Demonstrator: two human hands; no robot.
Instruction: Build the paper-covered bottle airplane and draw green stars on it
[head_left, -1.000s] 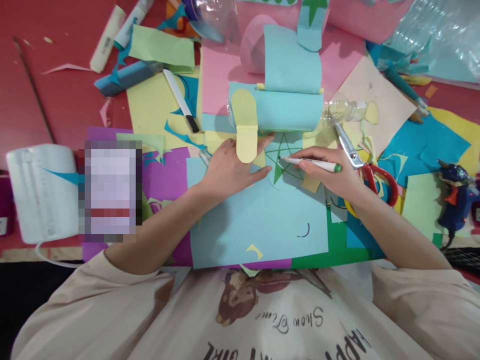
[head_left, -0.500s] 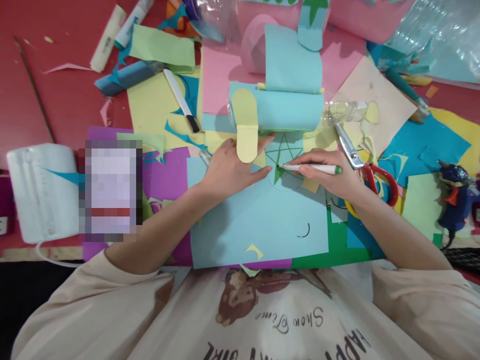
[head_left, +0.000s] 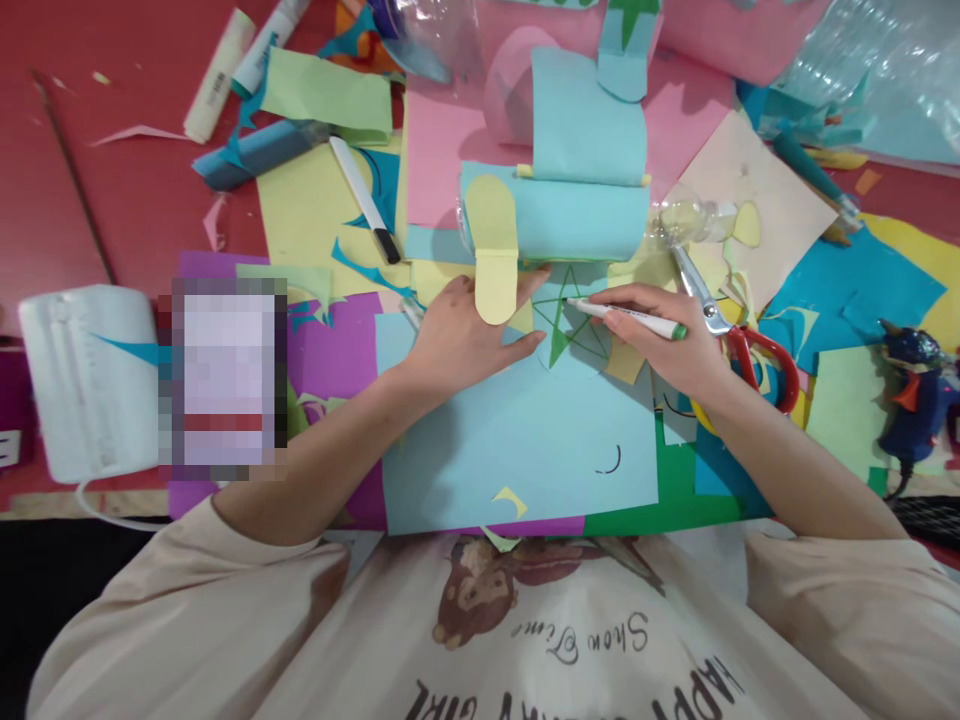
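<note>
Craft table: coloured paper scraps (head_left: 322, 215), scissors (head_left: 739, 335), glue gun (head_left: 915, 385)

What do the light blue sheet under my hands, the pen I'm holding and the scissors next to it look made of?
The sheet looks like thin matte paper: it lies flat and carries green ink lines. The pen seems smooth white plastic with a green end, slightly shiny. The scissors have pale reflective blades, probably steel, and glossy red handles, likely plastic.

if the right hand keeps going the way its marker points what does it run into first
The right hand aims the green marker left and slightly away, over the drawn star. Straight on, the tip would probably meet the left hand first, at its forefinger beside the yellow paper tab.
</note>
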